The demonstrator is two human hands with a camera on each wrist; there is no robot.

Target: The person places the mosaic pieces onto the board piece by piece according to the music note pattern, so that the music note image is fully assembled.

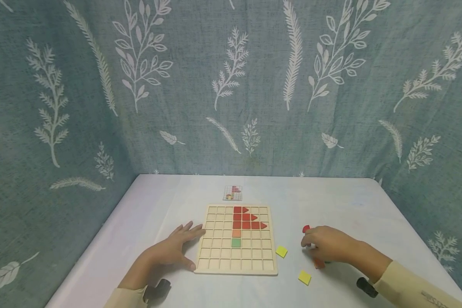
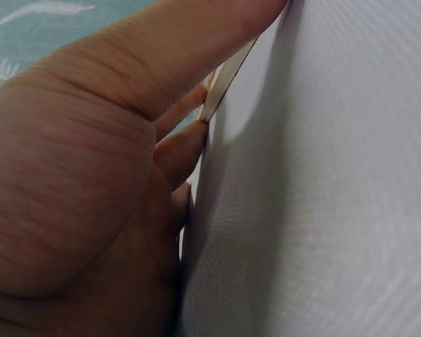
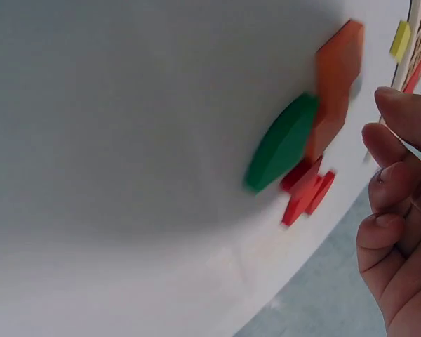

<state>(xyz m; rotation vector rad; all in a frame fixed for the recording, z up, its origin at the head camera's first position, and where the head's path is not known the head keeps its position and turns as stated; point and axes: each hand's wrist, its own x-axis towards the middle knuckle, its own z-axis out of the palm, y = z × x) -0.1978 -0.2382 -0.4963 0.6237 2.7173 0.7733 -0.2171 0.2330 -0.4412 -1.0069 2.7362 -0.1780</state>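
A pale wooden grid board lies on the table with red, orange and green pieces set in its cells. My left hand is spread at its left edge, thumb at the near corner and fingertips along the side. To the right, my right hand hovers low over a small group of loose pieces, fingers loosely curled and thumb and forefinger slightly apart. Orange pieces, a green curved-edged piece and red pieces lie grouped there, apart from the fingertips in the right wrist view.
Two yellow square pieces, the upper yellow square and the lower yellow square, lie between board and right hand. Behind the board is a small printed pattern card. A patterned blue-green curtain rises around the white table.
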